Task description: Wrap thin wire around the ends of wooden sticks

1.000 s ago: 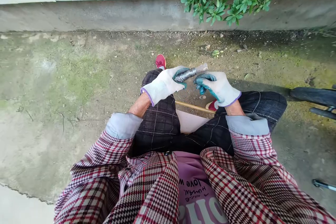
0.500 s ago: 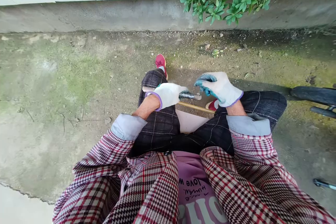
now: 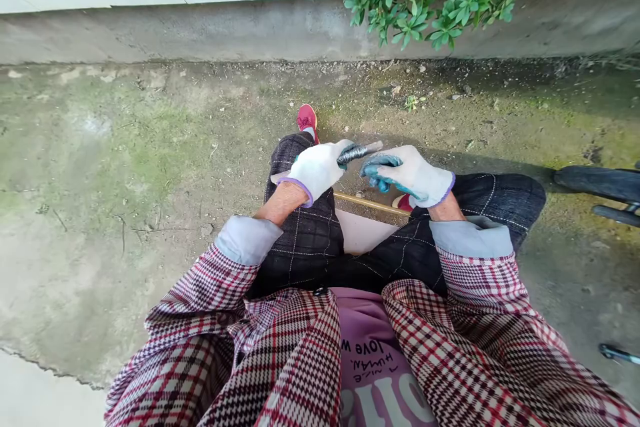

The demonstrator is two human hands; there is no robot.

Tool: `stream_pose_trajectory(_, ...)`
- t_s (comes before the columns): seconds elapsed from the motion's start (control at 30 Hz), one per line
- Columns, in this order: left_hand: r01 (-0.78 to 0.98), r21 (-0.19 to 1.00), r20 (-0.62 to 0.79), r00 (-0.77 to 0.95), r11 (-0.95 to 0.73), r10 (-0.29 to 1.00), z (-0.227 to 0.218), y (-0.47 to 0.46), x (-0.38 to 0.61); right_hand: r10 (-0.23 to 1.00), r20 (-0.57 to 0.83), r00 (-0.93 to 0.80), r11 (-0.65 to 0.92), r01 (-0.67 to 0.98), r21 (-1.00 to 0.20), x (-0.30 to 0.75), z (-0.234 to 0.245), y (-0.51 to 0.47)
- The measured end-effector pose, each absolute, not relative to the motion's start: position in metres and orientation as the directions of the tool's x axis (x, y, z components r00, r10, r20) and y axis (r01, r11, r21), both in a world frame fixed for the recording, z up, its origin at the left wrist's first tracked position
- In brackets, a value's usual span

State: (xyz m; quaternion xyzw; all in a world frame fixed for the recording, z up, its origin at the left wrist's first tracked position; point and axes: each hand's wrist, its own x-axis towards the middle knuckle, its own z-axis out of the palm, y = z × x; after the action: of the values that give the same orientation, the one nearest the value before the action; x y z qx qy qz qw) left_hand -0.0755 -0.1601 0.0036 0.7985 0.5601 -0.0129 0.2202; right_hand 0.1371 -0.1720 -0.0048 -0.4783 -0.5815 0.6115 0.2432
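As the head view looked down over the dark checked fabric trousers [image 3: 300, 233], the white-gloved left hand [image 3: 317, 170] was closed round a slender, pale stick [image 3: 373, 147] wound with a coil of silvery metal wire [image 3: 351, 155]; the stick lay above the left trouser leg, its bare tip just beside the white-gloved right hand [image 3: 415, 175]; that hand's blue-green coated fingers [image 3: 384, 161] were curled, though whether they pinched a strand too fine to show, I could not tell; a pale end, probably the same stick's, showed behind the left wrist; the stick seemed likely to be light, stiff and hardly fragile; the winding looked smooth and probably springy, apt to slip if held loosely; the surest hold seemed to be firmly round the wound part, leaving the bare tip free.
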Motion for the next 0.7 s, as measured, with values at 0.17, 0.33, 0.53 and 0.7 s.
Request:
stream_pose_trajectory(0.17, 0.897, 0.173, -0.372, 0.442, -0.407, 0.816, -0.001, -0.168, -0.074, 0.908, -0.305, -0.288, -0.239, 0.240, -0.941, 0.147, -0.010, -0.168)
stream_pose_trajectory(0.33, 0.740, 0.479, -0.327, 0.649, -0.471, 0.687, 0.009, -0.167, -0.075, 0.967, -0.212, -0.141, -0.168, 0.273, -0.947, 0.148, -0.017, -0.159)
stream_pose_trajectory(0.53, 0.704, 0.616, -0.153, 0.548, -0.355, 0.822, 0.013, -0.154, -0.078, 0.920, -0.334, -0.203, -0.276, 0.268, -0.923, 0.136, -0.015, -0.163)
stream_pose_trajectory(0.7, 0.885, 0.366, -0.235, 0.388, -0.289, 0.891, 0.008, -0.155, -0.078, 0.840, -0.306, -0.448, -0.150, 0.351, -0.924, 0.131, -0.002, -0.172)
